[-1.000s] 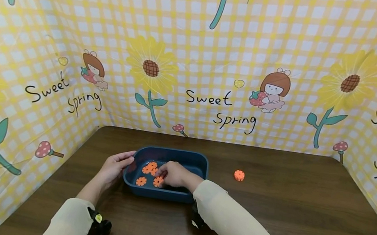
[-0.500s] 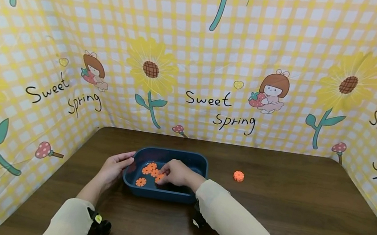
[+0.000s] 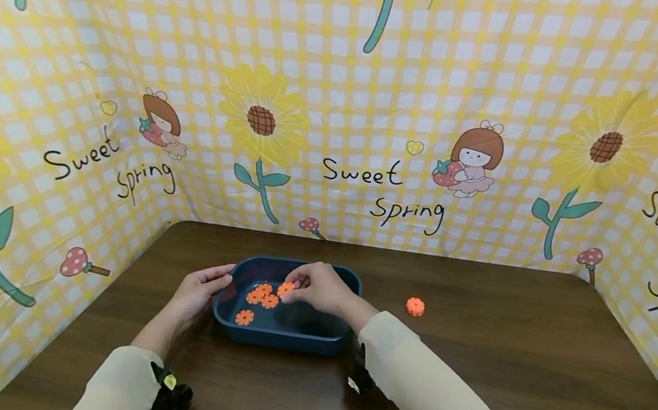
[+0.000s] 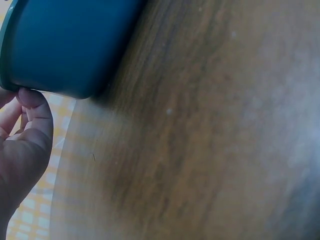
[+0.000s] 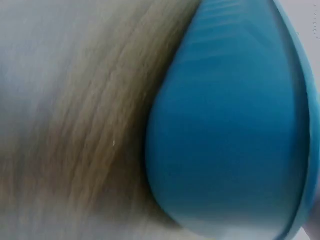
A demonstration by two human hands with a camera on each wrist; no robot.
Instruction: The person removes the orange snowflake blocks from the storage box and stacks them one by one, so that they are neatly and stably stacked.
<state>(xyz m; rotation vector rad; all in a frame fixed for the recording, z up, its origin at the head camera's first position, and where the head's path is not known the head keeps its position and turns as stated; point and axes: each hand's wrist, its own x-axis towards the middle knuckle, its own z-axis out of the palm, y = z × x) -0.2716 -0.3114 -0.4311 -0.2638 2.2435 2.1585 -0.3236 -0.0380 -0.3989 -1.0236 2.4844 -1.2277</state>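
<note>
Blue tub [image 3: 293, 342] on bench [image 3: 539, 356], around 10 o'clock. My left hand [image 3: 198, 293] grips its 9 o'clock end; fingers of my right hand [image 3: 324, 290] pinch an orange disc [image 3: 285, 290]. More discs [image 3: 257, 297] inside, toward 9 o'clock; orange piece [image 3: 414, 306] on bench at tub's 3 o'clock.

Basin [image 3: 280, 340] dark blue; discs [image 3: 285, 290] orange; backdrop [image 3: 347, 99] yellow-white checked.

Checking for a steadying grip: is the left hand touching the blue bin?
Touching. The left wrist view shows the left hand with its thumb tip meeting the blue bin near its rim, no gap between.
</note>
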